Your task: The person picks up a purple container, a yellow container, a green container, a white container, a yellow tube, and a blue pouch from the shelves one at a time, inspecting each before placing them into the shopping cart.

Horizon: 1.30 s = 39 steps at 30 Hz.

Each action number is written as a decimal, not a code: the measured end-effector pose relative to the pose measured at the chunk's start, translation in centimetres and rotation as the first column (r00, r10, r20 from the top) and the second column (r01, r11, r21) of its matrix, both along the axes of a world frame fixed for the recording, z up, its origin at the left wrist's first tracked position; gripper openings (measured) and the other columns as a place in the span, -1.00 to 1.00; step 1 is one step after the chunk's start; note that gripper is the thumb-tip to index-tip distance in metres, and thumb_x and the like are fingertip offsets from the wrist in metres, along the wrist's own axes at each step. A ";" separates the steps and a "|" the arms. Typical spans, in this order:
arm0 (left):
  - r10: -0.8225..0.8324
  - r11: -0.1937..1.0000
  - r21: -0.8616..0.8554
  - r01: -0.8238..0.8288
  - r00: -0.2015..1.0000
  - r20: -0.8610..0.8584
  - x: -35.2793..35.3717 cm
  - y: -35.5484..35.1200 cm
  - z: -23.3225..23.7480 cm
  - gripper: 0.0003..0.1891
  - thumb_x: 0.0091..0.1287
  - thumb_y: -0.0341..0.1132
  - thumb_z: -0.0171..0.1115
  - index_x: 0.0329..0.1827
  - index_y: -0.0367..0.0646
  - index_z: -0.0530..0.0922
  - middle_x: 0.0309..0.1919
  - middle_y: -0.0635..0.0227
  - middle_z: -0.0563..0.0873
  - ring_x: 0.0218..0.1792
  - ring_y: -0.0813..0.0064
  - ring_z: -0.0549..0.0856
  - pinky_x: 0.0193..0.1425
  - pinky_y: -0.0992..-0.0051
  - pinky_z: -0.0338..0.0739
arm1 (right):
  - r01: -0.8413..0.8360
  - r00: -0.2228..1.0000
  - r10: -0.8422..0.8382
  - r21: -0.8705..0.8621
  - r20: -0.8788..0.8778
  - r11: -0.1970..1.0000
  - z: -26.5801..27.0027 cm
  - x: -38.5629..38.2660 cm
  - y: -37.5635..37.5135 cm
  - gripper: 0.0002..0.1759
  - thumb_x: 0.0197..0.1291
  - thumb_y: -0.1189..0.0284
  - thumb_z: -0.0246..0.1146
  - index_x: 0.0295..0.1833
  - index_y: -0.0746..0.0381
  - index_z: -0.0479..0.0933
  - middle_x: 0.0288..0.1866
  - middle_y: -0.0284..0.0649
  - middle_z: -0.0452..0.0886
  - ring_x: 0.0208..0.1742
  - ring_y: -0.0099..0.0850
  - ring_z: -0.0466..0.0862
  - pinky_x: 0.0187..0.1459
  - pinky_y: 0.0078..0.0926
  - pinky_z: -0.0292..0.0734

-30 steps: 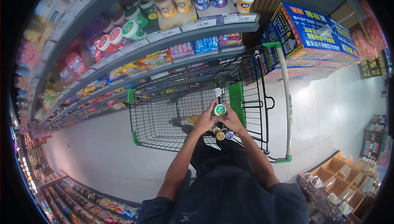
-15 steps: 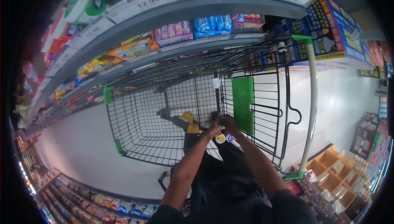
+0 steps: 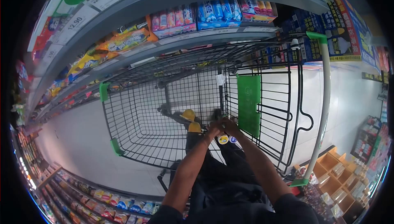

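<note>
Inside a wire shopping cart (image 3: 141, 133), my left hand (image 3: 215, 128) and my right hand (image 3: 231, 126) meet with fingers curled together. What lies between them is mostly hidden by the fingers. Just below my hands, on my side, are two small round containers seen from the top: one with a yellow and white lid (image 3: 223, 139), one with a blue and white lid (image 3: 232, 139). Two yellow rounded shapes (image 3: 191, 119), like shoe toes, show through the wire to the left. A green panel (image 3: 249, 105) stands right of my right hand.
Shelves with boxed and bagged sweets (image 3: 217, 15) run along the far side of the cart. The cart's pale handle bar (image 3: 322, 113) is at right, near stacked blue boxes (image 3: 349, 35). Wooden compartments (image 3: 340, 174) and a shelf of packets (image 3: 123, 203) lie nearer me.
My hands have closed in over the dark round top that showed between them earlier. The view has shifted slightly, with the shelves looming larger and the cart's handle farther right.
</note>
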<state>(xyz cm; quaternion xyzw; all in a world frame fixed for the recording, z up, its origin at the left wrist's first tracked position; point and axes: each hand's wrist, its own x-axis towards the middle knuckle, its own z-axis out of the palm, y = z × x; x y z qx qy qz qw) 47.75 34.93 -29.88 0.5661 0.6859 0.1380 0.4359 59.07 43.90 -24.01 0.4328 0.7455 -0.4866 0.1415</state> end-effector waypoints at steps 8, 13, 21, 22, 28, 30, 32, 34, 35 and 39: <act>-0.066 0.914 -0.400 0.069 0.998 0.022 -0.8 2.9 2.4 -0.34 0.23 -0.17 0.30 0.43 0.04 0.34 0.06 0.04 0.70 0.05 0.04 0.70 0.13 0.19 0.57 | 0.104 0.994 -0.104 -0.005 0.016 0.995 0.3 -0.2 -0.1 -0.35 -0.01 0.45 0.40 0.26 0.25 0.40 0.24 -0.02 0.52 0.32 -0.05 0.46 0.32 -0.15 0.39; 0.056 0.987 -0.154 -0.046 0.997 0.059 -0.6 1.2 2.5 -0.38 0.20 -0.14 0.33 0.35 -0.07 0.42 -0.02 0.05 0.72 0.00 0.05 0.71 0.09 0.20 0.57 | 0.097 0.994 -0.103 0.158 0.032 0.983 -0.9 1.2 -1.0 -0.18 -0.21 0.43 0.51 0.28 0.25 0.39 0.27 0.00 0.48 0.36 -0.08 0.43 0.36 -0.17 0.35; 0.417 0.901 -0.234 -0.366 0.881 0.226 -5.2 1.9 11.8 -0.54 0.26 -0.31 0.13 0.23 -0.24 0.52 0.01 -0.05 0.69 0.08 0.01 0.66 0.17 0.24 0.53 | -0.140 0.912 0.315 0.520 -0.265 0.842 -10.1 5.9 0.8 -0.58 0.16 0.46 0.22 0.14 0.41 0.50 -0.22 -0.09 0.70 -0.07 -0.33 0.70 -0.03 -0.35 0.58; 0.437 0.897 -0.200 -0.395 0.864 0.249 -5.9 2.4 13.6 -0.57 0.29 -0.34 0.09 0.24 -0.22 0.52 0.02 -0.04 0.69 0.09 0.02 0.66 0.18 0.25 0.52 | 0.053 0.977 -0.026 0.123 -0.213 0.991 0.9 2.6 2.7 -0.64 0.20 0.44 0.21 0.11 0.33 0.53 -0.23 -0.04 0.70 -0.18 -0.22 0.71 -0.10 -0.30 0.59; 0.439 0.877 0.079 -0.474 0.856 0.273 -12.3 8.1 32.6 -0.57 0.35 -0.54 0.00 0.30 -0.16 0.48 0.03 0.17 0.70 -0.02 0.31 0.69 0.06 0.41 0.56 | 0.332 0.817 -0.313 -0.049 -0.485 0.942 25.0 -8.8 8.3 -0.74 0.34 0.47 0.19 0.10 0.27 0.56 -0.35 -0.22 0.69 -0.41 -0.54 0.64 -0.39 -0.50 0.53; 0.506 0.719 0.338 -0.607 0.791 0.344 -14.9 10.3 40.0 -0.59 0.31 -0.57 0.02 0.23 -0.18 0.51 0.01 0.14 0.70 0.00 0.24 0.69 0.09 0.37 0.56 | 0.294 0.729 -0.199 0.037 -0.655 0.955 33.3 -13.3 9.8 -0.78 0.35 0.48 0.18 0.06 0.29 0.54 -0.25 -0.13 0.70 -0.32 -0.38 0.68 -0.30 -0.43 0.56; 0.517 0.546 0.711 -0.444 0.846 0.132 -18.4 11.9 48.4 -0.61 0.26 -0.62 0.03 0.14 -0.21 0.55 -0.02 0.08 0.69 0.00 0.13 0.68 0.10 0.30 0.56 | 0.288 0.615 -0.062 0.151 -0.786 0.946 41.4 -17.6 11.2 -0.79 0.32 0.52 0.19 0.05 0.30 0.52 -0.16 -0.05 0.70 -0.25 -0.20 0.71 -0.21 -0.37 0.59; 0.585 0.375 0.867 -0.328 0.809 0.053 -21.4 12.9 55.3 -0.62 0.18 -0.65 0.06 0.07 -0.24 0.56 -0.04 0.03 0.65 0.02 0.01 0.62 0.13 0.21 0.51 | 0.303 0.500 0.085 0.266 -0.862 0.915 46.6 -21.5 12.9 -0.73 0.26 0.58 0.22 0.07 0.30 0.50 -0.11 -0.04 0.68 -0.25 -0.17 0.70 -0.22 -0.37 0.59; 0.612 0.274 0.939 -0.208 0.791 -0.003 -23.0 13.4 58.3 -0.64 0.17 -0.65 0.08 0.04 -0.24 0.54 -0.08 0.05 0.63 0.00 -0.02 0.58 0.14 0.15 0.44 | 0.315 0.452 0.129 0.293 -0.883 0.903 48.8 -23.4 13.6 -0.70 0.23 0.60 0.24 0.09 0.30 0.49 -0.07 -0.03 0.67 -0.25 -0.16 0.70 -0.23 -0.37 0.59; 0.804 0.291 0.956 0.031 0.533 -0.262 -28.7 14.7 64.6 -0.47 0.08 -0.59 0.19 0.21 -0.36 0.44 0.24 -0.08 0.40 0.31 -0.10 0.36 0.34 -0.05 0.22 | 0.383 0.468 0.328 0.523 -0.821 0.761 56.6 -30.1 15.8 -0.50 0.12 0.55 0.32 0.20 0.32 0.39 0.03 0.02 0.61 -0.08 -0.02 0.63 -0.01 -0.20 0.53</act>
